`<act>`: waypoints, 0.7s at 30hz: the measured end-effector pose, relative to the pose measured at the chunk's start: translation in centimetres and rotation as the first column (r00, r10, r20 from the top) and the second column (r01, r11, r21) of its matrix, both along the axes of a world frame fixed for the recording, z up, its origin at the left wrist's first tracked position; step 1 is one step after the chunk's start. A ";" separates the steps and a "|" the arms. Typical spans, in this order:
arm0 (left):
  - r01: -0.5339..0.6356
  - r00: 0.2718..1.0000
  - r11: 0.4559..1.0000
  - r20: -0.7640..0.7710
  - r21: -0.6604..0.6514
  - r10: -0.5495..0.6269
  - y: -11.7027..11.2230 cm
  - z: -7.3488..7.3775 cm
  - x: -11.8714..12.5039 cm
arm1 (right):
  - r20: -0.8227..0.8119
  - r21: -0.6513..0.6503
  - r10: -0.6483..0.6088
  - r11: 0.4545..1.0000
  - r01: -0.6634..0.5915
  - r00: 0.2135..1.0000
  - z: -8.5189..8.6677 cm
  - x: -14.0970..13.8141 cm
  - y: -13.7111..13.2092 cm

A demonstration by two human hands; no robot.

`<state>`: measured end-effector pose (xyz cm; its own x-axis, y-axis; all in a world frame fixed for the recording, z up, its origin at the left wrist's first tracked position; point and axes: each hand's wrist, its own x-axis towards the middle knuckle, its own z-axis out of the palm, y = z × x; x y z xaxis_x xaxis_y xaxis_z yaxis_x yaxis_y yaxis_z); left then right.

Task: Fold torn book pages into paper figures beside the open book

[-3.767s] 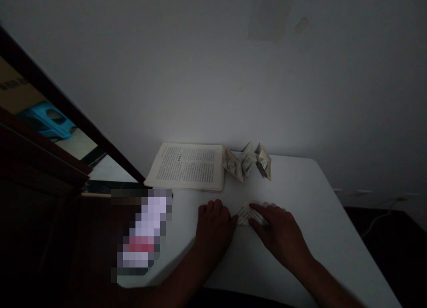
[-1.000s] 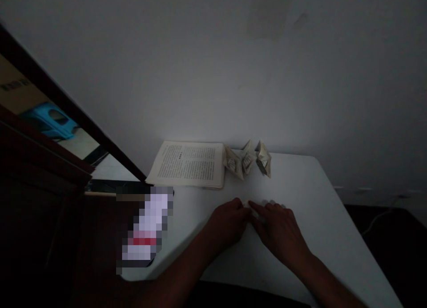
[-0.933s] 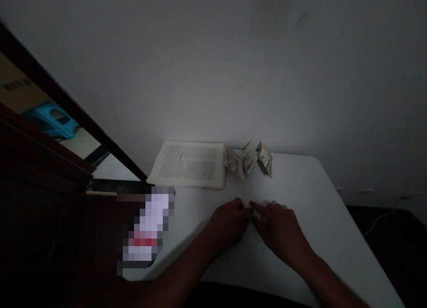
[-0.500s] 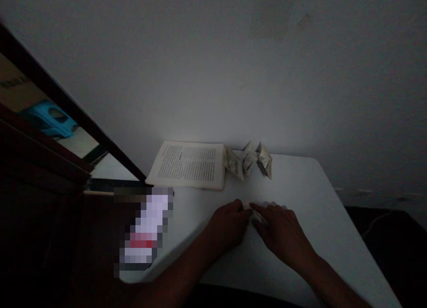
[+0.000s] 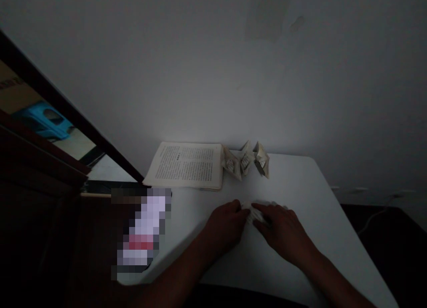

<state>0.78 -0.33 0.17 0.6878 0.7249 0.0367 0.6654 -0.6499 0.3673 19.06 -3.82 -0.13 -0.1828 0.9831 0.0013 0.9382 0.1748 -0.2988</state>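
A small piece of folded printed paper (image 5: 251,215) lies low over the white table between my two hands. My left hand (image 5: 228,221) is closed, its thumb and bent fingers pinching the paper's left side. From the right, my right hand (image 5: 280,228) has its forefinger at the paper's upper edge and its thumb at the lower edge, gripping it between them. The other fingers of that hand cover the paper's right part. Beyond my hands stand folded paper boats: one (image 5: 231,164) beside the book, one (image 5: 246,159) in the middle and one (image 5: 262,160) further right.
A book of printed pages (image 5: 187,165) lies at the back left of the white table (image 5: 293,183), near the wall. At the left edge is a bright pixelated object (image 5: 147,228). A dark-framed mirror (image 5: 76,116) leans at the left, showing a blue stool (image 5: 50,119).
My right thumb and forefinger have spread slightly apart, baring more of the folded paper. My left hand keeps its hold. The whole view has shifted a little.
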 end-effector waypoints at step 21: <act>0.024 0.999 0.995 -0.044 0.094 -0.020 -0.1 -0.2 0.2 | -0.108 -0.085 -0.072 0.994 0.063 0.991 0.8 -0.1 0.2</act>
